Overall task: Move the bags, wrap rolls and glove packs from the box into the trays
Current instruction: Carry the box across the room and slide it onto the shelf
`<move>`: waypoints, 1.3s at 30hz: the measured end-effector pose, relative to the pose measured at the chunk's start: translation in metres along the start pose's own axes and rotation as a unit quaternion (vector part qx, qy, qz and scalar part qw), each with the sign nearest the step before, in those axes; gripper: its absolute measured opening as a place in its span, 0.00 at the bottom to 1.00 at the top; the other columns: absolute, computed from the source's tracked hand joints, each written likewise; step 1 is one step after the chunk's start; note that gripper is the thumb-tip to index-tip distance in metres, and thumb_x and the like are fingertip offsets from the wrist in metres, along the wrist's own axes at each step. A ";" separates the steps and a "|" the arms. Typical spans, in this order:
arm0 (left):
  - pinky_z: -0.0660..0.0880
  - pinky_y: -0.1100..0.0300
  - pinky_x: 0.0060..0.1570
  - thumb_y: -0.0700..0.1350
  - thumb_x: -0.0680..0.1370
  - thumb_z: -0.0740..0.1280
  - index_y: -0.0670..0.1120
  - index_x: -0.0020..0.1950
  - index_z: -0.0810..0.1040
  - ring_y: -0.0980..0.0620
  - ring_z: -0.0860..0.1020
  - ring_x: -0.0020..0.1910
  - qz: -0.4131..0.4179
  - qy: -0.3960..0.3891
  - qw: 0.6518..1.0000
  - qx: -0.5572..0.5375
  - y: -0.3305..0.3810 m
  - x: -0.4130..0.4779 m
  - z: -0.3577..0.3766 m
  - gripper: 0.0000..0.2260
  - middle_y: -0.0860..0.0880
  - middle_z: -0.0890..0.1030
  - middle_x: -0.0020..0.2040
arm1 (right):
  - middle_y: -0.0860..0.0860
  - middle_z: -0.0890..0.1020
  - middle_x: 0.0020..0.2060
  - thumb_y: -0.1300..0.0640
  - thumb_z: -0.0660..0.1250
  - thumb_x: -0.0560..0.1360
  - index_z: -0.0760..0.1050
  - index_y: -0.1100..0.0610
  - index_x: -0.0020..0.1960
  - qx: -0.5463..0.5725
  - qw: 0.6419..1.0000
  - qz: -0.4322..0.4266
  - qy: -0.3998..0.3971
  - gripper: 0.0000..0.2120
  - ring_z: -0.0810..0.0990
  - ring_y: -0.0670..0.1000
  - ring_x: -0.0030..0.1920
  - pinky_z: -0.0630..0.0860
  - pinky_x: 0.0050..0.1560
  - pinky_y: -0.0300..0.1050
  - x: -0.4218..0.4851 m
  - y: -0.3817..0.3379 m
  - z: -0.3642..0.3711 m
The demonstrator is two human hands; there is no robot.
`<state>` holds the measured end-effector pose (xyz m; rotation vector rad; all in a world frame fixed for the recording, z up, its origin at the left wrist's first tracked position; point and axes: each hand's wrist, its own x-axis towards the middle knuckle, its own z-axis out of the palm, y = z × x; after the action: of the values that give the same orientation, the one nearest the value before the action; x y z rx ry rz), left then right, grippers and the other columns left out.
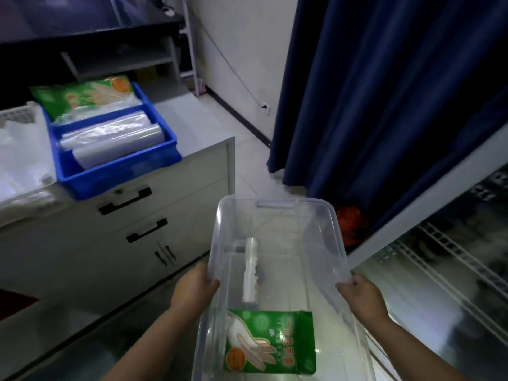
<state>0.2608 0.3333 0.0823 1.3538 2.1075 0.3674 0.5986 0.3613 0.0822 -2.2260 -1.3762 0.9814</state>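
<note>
Both hands hold the clear box (220, 237) out in front, long axis running away from the camera. L hand (195, 287) grips the left wall at the rim, fingers curled round the edge w/ tips showing inside. R hand (360, 295) grips the right wall likewise, fingers wrapped over the rim. 2 items lie on the box bottom. A green glove pack (270, 342) lies flat at the near end, printed side up. A slim wrap roll (250, 270) lies lengthwise just beyond it, nearer the left wall; can't tell if they touch. At left, a grey cabinet (176, 193) w/ black drawer handles carries a blue tray (118, 174) split into 2 compartments. The far compartment has a second glove pack (85, 99), tilted up over the back edge. The near compartment has clear rolls (110, 133) lying side by side across it. Just left of the tray is a white basket (16, 114) w/ pale contents, too blurred to ID. A navy curtain (384, 92) hangs at right, w/ something red (351, 224) at its foot, and wire shelving (439, 257) shows lower right.
</note>
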 end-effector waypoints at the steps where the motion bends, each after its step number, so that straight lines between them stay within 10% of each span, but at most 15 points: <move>1: 0.63 0.58 0.33 0.47 0.72 0.68 0.48 0.39 0.67 0.49 0.73 0.37 0.014 0.001 1.000 0.006 0.012 0.012 0.000 0.10 0.50 0.73 0.37 | 0.56 0.78 0.33 0.57 0.69 0.72 0.72 0.59 0.35 0.013 1.000 0.000 0.009 0.10 0.75 0.54 0.33 0.68 0.34 0.43 0.011 -0.004 -0.007; 24: 0.63 0.57 0.35 0.47 0.74 0.67 0.45 0.41 0.68 0.47 0.71 0.37 0.195 -0.010 0.981 0.017 0.236 0.377 -0.082 0.09 0.47 0.74 0.37 | 0.51 0.74 0.29 0.59 0.67 0.73 0.70 0.59 0.34 0.119 0.978 0.034 0.170 0.11 0.71 0.50 0.30 0.66 0.32 0.42 0.285 -0.190 -0.061; 39: 0.66 0.56 0.38 0.46 0.72 0.68 0.49 0.34 0.63 0.43 0.75 0.43 0.011 0.058 0.998 -0.002 0.314 0.589 -0.100 0.14 0.45 0.76 0.40 | 0.52 0.72 0.27 0.60 0.68 0.74 0.68 0.58 0.32 0.124 0.990 -0.057 0.019 0.14 0.70 0.51 0.29 0.65 0.31 0.42 0.599 -0.340 -0.046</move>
<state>0.2511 1.0070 0.1274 1.3842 2.1872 0.4691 0.5868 1.0517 0.0950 -1.9523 -1.2742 1.0048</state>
